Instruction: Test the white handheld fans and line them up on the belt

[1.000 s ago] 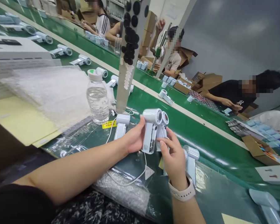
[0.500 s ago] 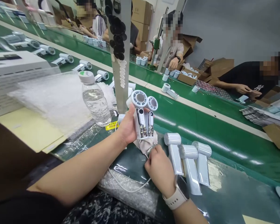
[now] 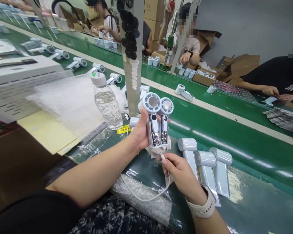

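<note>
Two light-blue handheld fans stand side by side in my left hand, which is closed round their handles. Their round heads point up, and circuit boards show in the uncovered handles. Just below the handles' lower ends, my right hand pinches the white plug of a charging cable. The plug points up towards the handles; whether it touches one I cannot tell. A pale cloth shows beneath the fans. Several more fans lie to the right of my right hand, backs upward.
A clear water bottle stands left of a metal post. Beyond runs a green conveyor belt carrying fans. A white box and bubble wrap lie nearer. Co-workers sit across the belt near cardboard boxes.
My right hand has turned, and the cable plug now shows between its fingers below the handles. The held fans appear slightly further right. The whole view has shifted a little.
</note>
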Motion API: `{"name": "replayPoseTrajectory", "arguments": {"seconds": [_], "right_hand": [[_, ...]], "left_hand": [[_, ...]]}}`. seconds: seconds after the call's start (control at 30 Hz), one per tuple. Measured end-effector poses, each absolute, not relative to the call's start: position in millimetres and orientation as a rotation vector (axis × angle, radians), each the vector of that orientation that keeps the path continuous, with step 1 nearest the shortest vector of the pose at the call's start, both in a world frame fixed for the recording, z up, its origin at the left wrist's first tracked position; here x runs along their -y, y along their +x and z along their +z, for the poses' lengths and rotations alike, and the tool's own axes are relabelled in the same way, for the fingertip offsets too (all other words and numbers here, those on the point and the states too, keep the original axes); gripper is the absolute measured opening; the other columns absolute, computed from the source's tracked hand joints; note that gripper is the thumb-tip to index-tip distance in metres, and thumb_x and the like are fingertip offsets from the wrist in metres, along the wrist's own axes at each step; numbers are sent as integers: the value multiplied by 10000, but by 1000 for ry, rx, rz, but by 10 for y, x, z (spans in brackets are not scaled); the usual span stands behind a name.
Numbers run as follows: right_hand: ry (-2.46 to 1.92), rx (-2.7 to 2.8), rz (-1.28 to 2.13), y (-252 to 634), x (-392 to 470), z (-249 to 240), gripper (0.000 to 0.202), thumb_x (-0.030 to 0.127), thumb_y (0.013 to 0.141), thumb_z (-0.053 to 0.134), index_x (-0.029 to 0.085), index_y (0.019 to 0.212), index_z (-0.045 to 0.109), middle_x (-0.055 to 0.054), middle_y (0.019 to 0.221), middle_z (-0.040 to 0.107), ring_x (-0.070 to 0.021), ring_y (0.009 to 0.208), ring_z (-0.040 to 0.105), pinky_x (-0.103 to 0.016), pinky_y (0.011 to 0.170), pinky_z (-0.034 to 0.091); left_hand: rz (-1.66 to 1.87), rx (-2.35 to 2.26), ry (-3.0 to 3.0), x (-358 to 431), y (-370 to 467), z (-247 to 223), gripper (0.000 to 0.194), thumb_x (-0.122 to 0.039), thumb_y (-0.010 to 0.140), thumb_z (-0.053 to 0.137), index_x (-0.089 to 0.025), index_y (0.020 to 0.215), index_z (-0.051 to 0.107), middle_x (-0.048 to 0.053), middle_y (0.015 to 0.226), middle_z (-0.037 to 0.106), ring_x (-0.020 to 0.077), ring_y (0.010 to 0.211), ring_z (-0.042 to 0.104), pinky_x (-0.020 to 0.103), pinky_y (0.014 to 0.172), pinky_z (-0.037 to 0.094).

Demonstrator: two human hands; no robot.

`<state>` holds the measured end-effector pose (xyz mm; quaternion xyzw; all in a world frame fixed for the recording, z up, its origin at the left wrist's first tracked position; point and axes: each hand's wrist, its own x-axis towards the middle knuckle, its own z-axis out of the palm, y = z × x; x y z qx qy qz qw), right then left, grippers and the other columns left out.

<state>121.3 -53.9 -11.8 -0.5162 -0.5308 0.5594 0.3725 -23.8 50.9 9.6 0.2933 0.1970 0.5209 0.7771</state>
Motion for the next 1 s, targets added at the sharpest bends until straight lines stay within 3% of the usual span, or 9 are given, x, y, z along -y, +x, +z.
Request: {"name": "replayPoseTrajectory", "arguments": {"seconds": [0.1,0.2,0.33,0.5,0.67,0.8,0.93,1.0], "right_hand": [[-1213,1251,1447,1092,570,-114,349,537,885,631,195,838,683,17,614,632,-147,571,579,-284,576,472],[-1132,1246,1397,1024,614,-110,378,555,915,613,201,787,652,10,619,658,-143,579,601,-281,600,484],[-1149,1224,1291,949,678,-145,405,577,942,577,206,785,613,52,503,571,-123,488,525,-262,544,423],[-1112,1027,1334,815,707,-194,386,558,991,496,220,817,566,97,455,426,-111,419,392,-247,466,324],[-1159,1259,1202,897,703,-142,377,532,971,543,216,773,597,-16,740,643,-189,767,603,-307,710,455],[-1194,1346,1053,943,724,-101,380,473,997,489,218,751,625,-24,746,640,-197,743,593,-325,721,457],[-1111,1410,974,921,726,-86,329,414,1002,486,219,800,657,-61,928,694,-213,879,627,-334,791,470],[-1145,1360,1002,922,721,-94,322,411,1012,480,223,812,647,-47,874,691,-200,836,618,-321,759,463]], "left_hand": [[1113,-401,677,-464,-219,125,694,-860,530,723,-185,657,626,112,917,743,336,1120,661,396,877,571],[1065,-394,711,-406,-203,151,711,-878,504,714,-191,652,605,112,936,734,345,1116,655,400,848,574],[1124,-399,735,-340,-187,178,724,-884,476,717,-192,648,595,109,908,732,346,1051,672,378,755,570],[1260,-452,709,-278,-163,169,678,-838,493,761,-196,663,628,83,941,744,325,1082,664,345,770,563],[1226,-399,671,-263,-162,161,687,-851,513,737,-188,649,619,80,899,735,298,1010,694,295,658,543],[1171,-373,594,-279,-148,152,684,-837,522,747,-184,656,596,89,946,738,300,1049,688,330,739,573],[1132,-320,479,-315,-166,173,668,-820,548,751,-184,650,571,80,1000,739,278,1049,690,356,803,582],[1131,-294,490,-322,-184,203,663,-805,540,768,-181,640,570,79,1009,738,269,1024,694,353,800,583]]}}
